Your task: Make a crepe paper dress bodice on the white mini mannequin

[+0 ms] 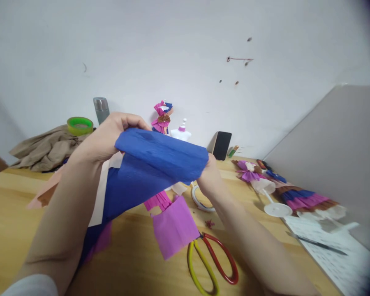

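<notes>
Blue paper (pixel 162 154) is stretched between the left hand (pixel 119 126) and the right hand (pixel 210 174), a folded band running across from one to the other and a wider part hanging below the left. The left hand grips its upper left end with fingers bent along the top edge, while the right hand clasps the other end, its fingertips hidden behind the sheet. Below the right hand lie a piece of purple paper (pixel 175 228) and scissors (pixel 233 263), with a white tape roll (pixel 195 200) just beside its wrist and a phone (pixel 222 146) standing tilted beyond it.
</notes>
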Demonstrator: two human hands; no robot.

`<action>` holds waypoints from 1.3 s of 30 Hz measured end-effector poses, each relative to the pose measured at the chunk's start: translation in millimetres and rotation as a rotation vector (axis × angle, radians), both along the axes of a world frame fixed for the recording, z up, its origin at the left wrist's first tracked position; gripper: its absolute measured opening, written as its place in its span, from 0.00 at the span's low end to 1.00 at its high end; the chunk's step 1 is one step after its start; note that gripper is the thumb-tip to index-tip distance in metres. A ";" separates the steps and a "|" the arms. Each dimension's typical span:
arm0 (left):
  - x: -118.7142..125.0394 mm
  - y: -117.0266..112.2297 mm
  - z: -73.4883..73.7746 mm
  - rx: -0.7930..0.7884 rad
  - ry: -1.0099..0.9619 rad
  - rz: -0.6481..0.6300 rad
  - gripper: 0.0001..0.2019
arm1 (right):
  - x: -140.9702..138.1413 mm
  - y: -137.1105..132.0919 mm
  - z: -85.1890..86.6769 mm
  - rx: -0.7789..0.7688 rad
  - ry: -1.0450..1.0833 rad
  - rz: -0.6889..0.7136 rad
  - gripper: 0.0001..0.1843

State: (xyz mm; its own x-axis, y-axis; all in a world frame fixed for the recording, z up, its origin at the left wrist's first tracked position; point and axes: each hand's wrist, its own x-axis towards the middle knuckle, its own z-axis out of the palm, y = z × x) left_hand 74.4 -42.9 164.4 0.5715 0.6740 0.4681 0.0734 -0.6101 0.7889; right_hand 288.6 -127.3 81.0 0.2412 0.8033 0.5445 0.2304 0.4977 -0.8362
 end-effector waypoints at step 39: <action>21.8 41.4 -32.1 -0.241 -0.244 -0.265 0.15 | 34.6 4.0 10.9 0.088 0.051 -0.166 0.07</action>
